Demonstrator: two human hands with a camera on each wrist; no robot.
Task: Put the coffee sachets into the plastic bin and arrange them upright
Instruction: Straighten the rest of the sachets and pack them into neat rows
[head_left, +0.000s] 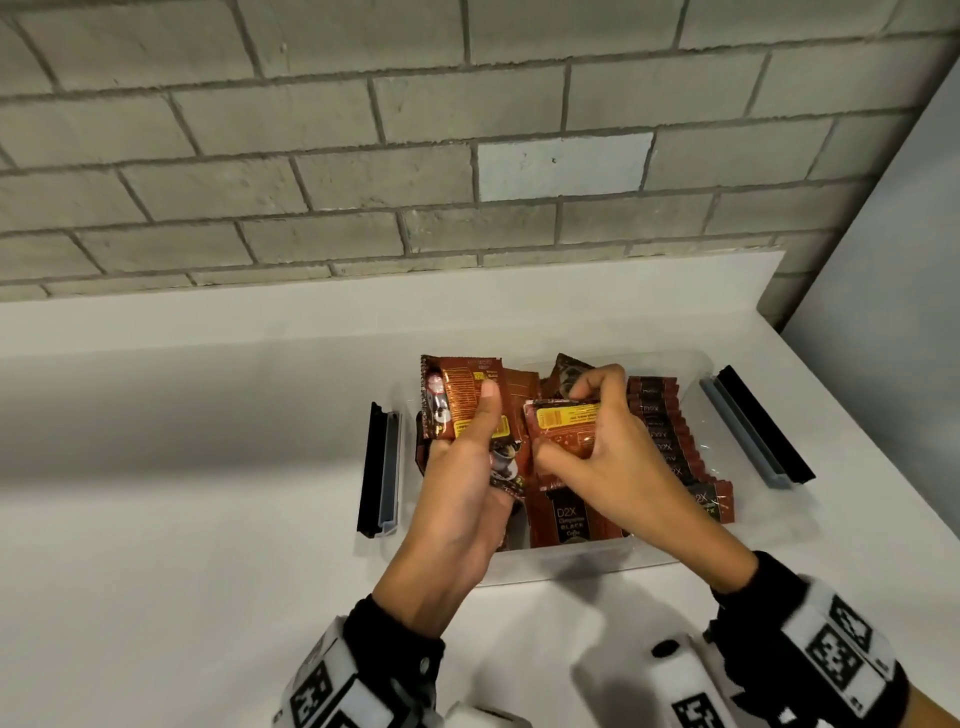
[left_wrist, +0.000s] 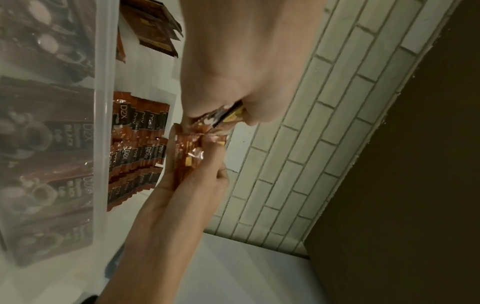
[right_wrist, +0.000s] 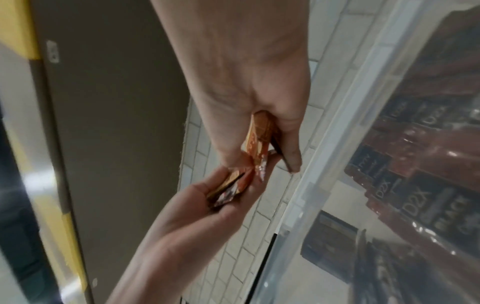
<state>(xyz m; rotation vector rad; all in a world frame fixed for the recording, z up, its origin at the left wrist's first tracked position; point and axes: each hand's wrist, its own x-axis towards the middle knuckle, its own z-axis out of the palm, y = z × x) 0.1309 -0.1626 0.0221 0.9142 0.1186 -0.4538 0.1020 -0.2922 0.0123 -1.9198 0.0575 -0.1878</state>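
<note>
**Both hands holding sachets over the bin**

Left hand (head_left: 457, 499), centre of the head view, grip clamped on a small stack of coffee sachets (head_left: 462, 400), thumb pressed on the front one. Right hand (head_left: 602, 452) just beside it, grip pinched around another sachet (head_left: 563, 426). Below both, clear plastic bin (head_left: 571, 564) on the white counter (head_left: 182, 467), holding a row of sachets (head_left: 670, 441) standing upright at right. Black clip handles (head_left: 376, 467) at the bin's ends.

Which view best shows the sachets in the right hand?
Head view: the right hand pinches sachets with the yellow label facing up, above the plastic bin. The right wrist view shows them edge-on; the left wrist view shows them crumpled and partly hidden.
</note>
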